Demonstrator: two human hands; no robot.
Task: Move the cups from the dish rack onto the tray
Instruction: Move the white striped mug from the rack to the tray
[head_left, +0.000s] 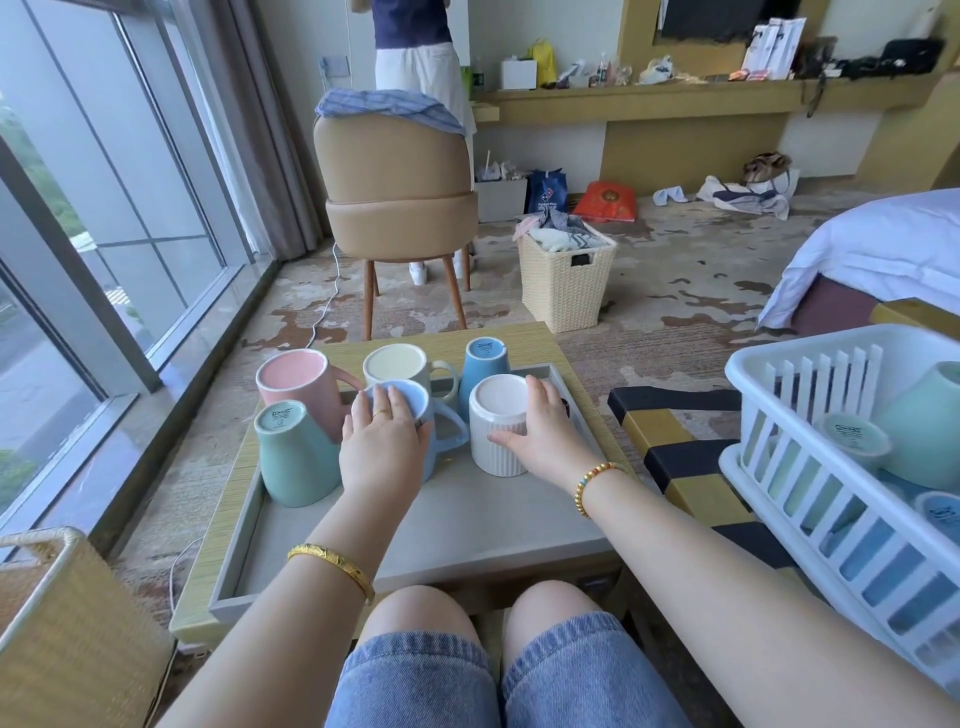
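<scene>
Several cups stand upside down on the grey tray (447, 530) on the low table. My left hand (382, 434) grips a light blue mug (441, 421) from above, fingers curled over its base. My right hand (540, 431) grips a white ribbed cup (496, 415) around its right side. Around them stand a pink mug (293, 376), a cream mug (397, 366), a blue cup (483, 358) and a green cup (291, 457). The white dish rack (810, 467) at the right holds a green cup (924, 431), a pale cup (852, 436) and a blue cup (940, 512).
A tan chair (400, 187) stands beyond the table, with a person behind it. A wicker laundry basket (563, 280) sits on the carpet, another wicker basket (67, 618) at my lower left. The rack rests on a black and yellow striped stand (670, 431). A bed (872, 249) is at the right.
</scene>
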